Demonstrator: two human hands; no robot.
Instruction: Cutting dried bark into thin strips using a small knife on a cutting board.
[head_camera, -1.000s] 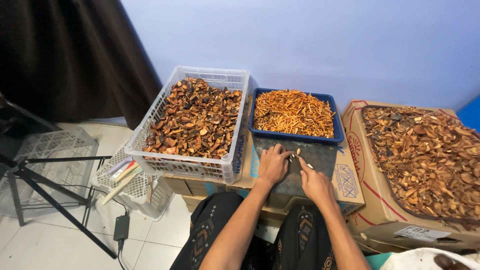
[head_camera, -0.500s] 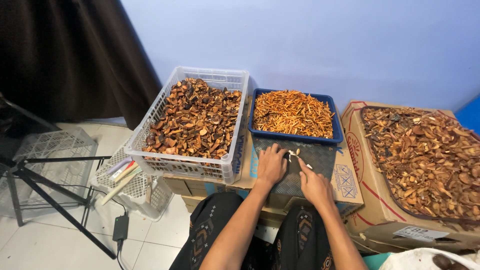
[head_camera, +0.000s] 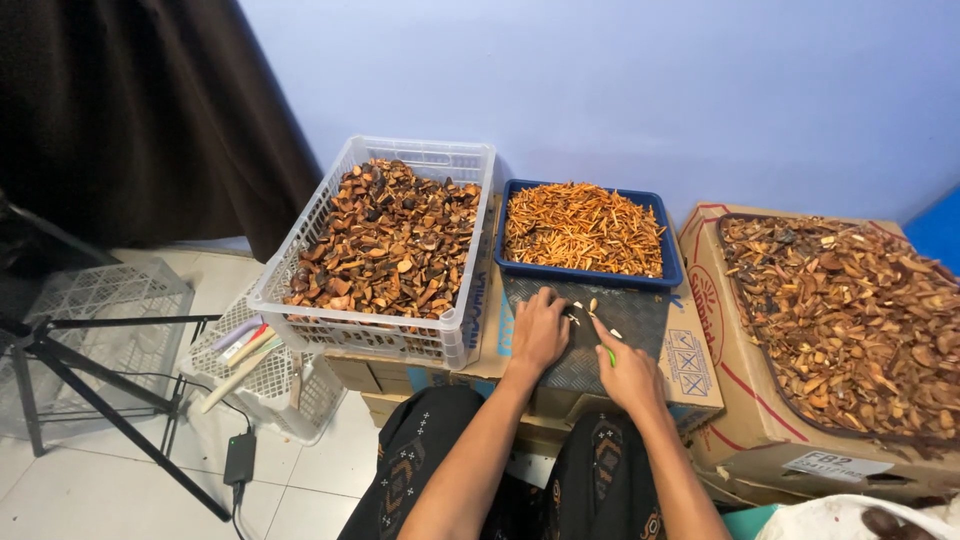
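My left hand rests palm down on a dark textured cutting mat, its fingers curled over a small pale piece. My right hand lies just to its right and grips a small tool with a green handle. A few pale slivers lie on the mat between and beyond the two hands. Directly behind the mat stands a blue tray full of thin orange strips.
A white plastic crate of dark brown husk pieces stands at the left. A cardboard box of brown chips is at the right. On the floor to the left are a tripod, a power adapter and a small basket.
Both hands stay on the mat almost in place. A few pale slivers now lie spread a little more between them.
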